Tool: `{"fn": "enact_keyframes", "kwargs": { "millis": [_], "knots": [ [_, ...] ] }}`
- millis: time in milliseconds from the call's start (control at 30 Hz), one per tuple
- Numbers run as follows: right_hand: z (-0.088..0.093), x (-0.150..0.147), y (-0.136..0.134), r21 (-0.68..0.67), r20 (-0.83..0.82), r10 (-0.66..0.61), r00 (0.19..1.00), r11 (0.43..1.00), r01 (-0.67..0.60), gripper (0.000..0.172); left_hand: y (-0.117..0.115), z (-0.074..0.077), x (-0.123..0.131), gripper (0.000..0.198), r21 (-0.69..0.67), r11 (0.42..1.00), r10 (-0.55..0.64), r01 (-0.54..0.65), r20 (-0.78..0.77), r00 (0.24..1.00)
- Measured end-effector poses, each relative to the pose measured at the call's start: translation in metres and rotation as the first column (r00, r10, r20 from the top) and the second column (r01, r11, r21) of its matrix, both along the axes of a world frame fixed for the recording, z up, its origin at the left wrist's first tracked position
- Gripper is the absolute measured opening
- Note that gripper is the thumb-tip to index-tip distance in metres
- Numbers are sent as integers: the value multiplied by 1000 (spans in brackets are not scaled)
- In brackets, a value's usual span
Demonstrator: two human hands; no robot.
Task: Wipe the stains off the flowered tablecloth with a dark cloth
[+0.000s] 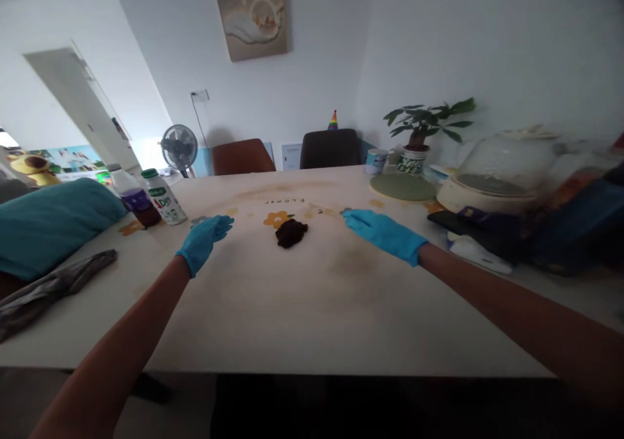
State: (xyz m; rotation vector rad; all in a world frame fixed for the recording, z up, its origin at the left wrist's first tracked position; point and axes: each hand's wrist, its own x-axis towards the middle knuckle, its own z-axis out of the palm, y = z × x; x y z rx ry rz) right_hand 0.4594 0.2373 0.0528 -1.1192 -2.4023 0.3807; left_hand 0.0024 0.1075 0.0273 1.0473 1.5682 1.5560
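Blue-gloved left hand (205, 239) and blue-gloved right hand (383, 232) held well apart, fingers extended, nothing visibly gripped; dark-brown crumpled lump (291, 233) placed between on white flower-printed tabletop (273, 322), apparently for two-sided reach.

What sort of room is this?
Probably a home dining area: two chairs stand at the far side of a flower-patterned table, a potted plant sits on it, and a picture hangs on the wall.
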Motion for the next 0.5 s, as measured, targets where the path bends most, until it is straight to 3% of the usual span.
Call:
{"fn": "enact_keyframes", "kwargs": {
  "millis": [133,200,267,367,500],
  "knots": [
    [4,-89,-12,-87,69,89,994,993,-83,43,-6,-2,0,57,41,995,89,-95,112,990],
    [-4,-132,-15,-179,99,137,986,977,-118,44,-9,-2,3,57,79,991,103,-111,94,990],
    [-18,-168,-15,-190,156,117,981,978,-86,48,-12,-1,8,59,118,988,94,-101,62,994],
    [-40,-205,-8,-132,202,74,977,990,-48,53,-18,0,15,63,139,985,98,-100,21,995],
    [-55,-223,18,-79,188,104,977,993,-91,41,-24,-4,17,62,87,992,98,-85,-152,984]
  ]
}}
